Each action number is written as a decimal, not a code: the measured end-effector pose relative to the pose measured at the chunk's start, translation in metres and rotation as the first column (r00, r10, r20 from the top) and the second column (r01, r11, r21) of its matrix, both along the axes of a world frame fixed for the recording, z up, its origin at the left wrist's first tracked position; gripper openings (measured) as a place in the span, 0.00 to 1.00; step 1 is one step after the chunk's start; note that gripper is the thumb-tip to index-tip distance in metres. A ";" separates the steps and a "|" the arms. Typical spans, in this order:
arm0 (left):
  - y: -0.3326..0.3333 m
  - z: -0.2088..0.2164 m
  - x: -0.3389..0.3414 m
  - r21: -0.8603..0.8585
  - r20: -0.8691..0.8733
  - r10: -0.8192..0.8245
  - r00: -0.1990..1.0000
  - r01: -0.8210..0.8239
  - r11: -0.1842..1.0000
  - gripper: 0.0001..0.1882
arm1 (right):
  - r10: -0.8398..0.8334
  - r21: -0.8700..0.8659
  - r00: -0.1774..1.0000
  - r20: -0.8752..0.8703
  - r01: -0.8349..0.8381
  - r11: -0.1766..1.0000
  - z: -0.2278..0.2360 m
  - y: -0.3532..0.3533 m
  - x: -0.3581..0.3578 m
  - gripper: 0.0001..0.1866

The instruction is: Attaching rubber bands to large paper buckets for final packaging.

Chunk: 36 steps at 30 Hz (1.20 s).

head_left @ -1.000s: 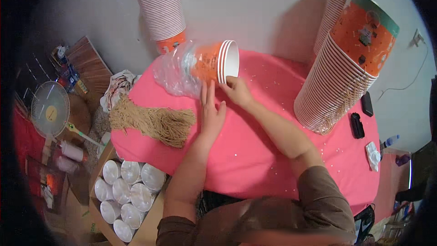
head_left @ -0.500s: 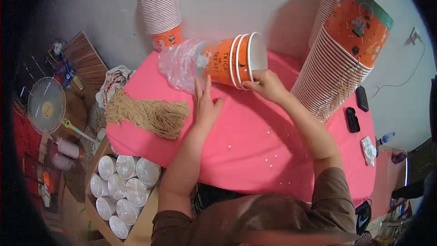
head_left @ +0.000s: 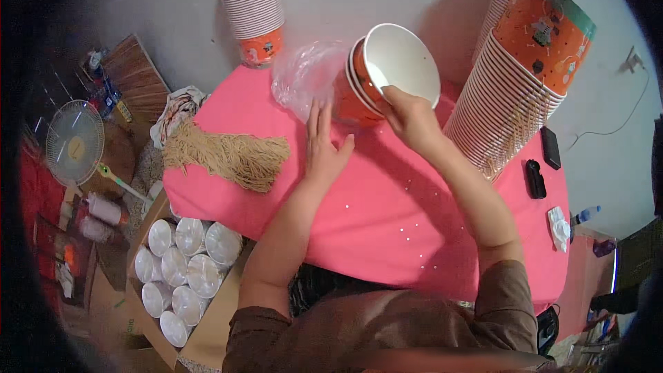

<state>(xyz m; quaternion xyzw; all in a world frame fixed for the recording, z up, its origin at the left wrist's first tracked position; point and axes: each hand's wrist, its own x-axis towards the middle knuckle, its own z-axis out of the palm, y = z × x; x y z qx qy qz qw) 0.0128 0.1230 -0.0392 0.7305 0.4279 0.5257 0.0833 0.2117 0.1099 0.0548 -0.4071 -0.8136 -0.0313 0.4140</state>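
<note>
My right hand (head_left: 418, 121) grips the rim of a small nested stack of orange paper buckets (head_left: 402, 62) with white insides. The stack leans, its mouths facing up and to the right. Its lower end is partly covered by a crumpled clear plastic bag (head_left: 304, 77). My left hand (head_left: 326, 152) is open, palm down, with its fingertips at the bag's near edge. To its left, a bundle of tan cords (head_left: 231, 157) lies on the pink-covered table (head_left: 373, 235).
On the right stands a tall leaning stack of paper buckets (head_left: 504, 107), cords hanging on its side. Another stack (head_left: 252, 0) stands at the back left. A cardboard box (head_left: 215, 324) at lower left holds several plastic-wrapped cup stacks. A black case (head_left: 534, 179) and white packet (head_left: 559, 229) lie at right.
My right hand has tilted the bucket stack so its mouth turns upward. The plastic bag now covers less of the stack. My left hand has shifted slightly and stays open.
</note>
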 end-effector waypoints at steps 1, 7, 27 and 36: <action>-0.005 0.006 0.000 0.045 -0.035 0.001 0.999 0.000 0.999 0.46 | 0.027 0.048 0.999 -0.043 -0.025 0.999 -0.007 0.008 -0.008 0.07; 0.002 -0.004 0.003 0.075 -0.266 -0.011 0.964 0.033 0.997 0.43 | 0.107 -0.035 0.946 -0.306 -0.124 0.992 -0.044 0.050 -0.035 0.06; -0.015 -0.004 -0.015 -0.262 -0.213 0.033 0.977 -0.089 0.961 0.07 | 0.096 -0.277 0.938 0.333 0.000 0.961 0.047 -0.120 0.009 0.08; -0.021 0.015 -0.101 0.058 -0.383 0.227 0.895 -0.222 0.973 0.05 | 0.153 -0.293 0.844 0.513 0.005 0.956 0.020 -0.114 0.000 0.13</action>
